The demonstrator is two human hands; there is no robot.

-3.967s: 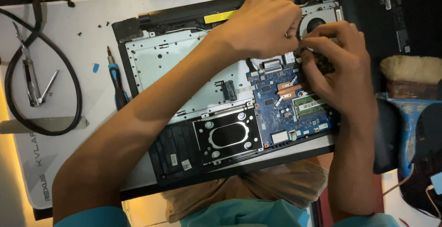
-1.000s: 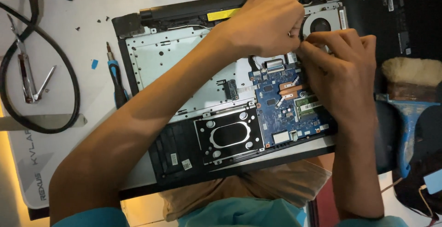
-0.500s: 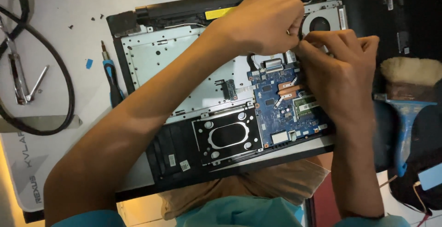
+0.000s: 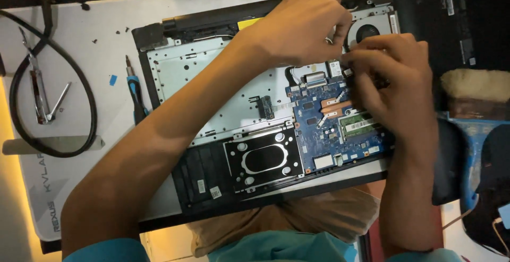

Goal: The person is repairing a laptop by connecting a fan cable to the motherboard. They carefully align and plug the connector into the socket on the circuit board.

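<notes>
The white surface (image 4: 95, 39) carries an opened laptop (image 4: 212, 134). The left hand (image 4: 303, 26) lies flat beside the fan (image 4: 366, 31). The right hand (image 4: 393, 81) has fingers curled on the blue motherboard (image 4: 329, 134); what it grips cannot be told.

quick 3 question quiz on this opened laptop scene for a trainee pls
1. True or false: the screwdriver with the blue and black handle is held in the left hand.
2. Which part lies just beyond the right hand? A) cooling fan B) brush C) black cable loop
3. Fill in: both hands work over the blue ____ inside the laptop.

Key
1. False: it lies on the white mat, left of the laptop.
2. A
3. circuit board
</notes>
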